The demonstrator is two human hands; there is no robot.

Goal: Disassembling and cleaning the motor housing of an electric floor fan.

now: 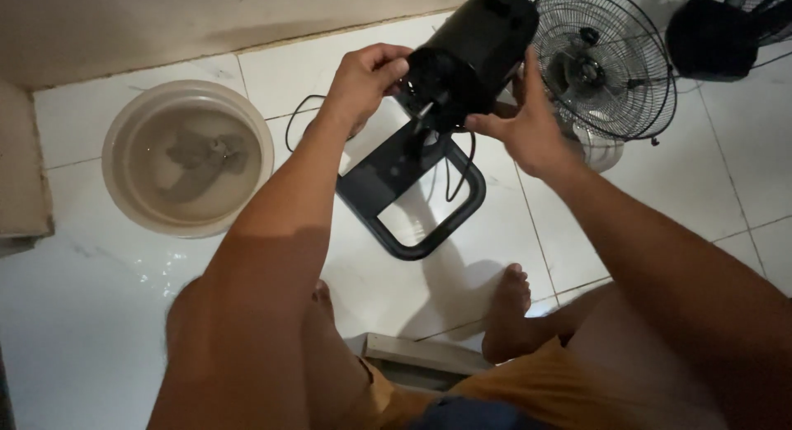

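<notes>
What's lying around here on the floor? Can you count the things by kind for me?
Fan motor with stand, held by both hands: 1
Wire fan grilles: 1
Basins of water: 1
Cloths in the basin: 1
Dark round fan part at top right: 1
Total: 5

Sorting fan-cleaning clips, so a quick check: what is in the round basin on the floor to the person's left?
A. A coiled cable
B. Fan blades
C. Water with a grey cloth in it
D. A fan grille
C: the basin holds water with a grey cloth sunk in it; the wire grille lies apart, on the tiles.
</notes>
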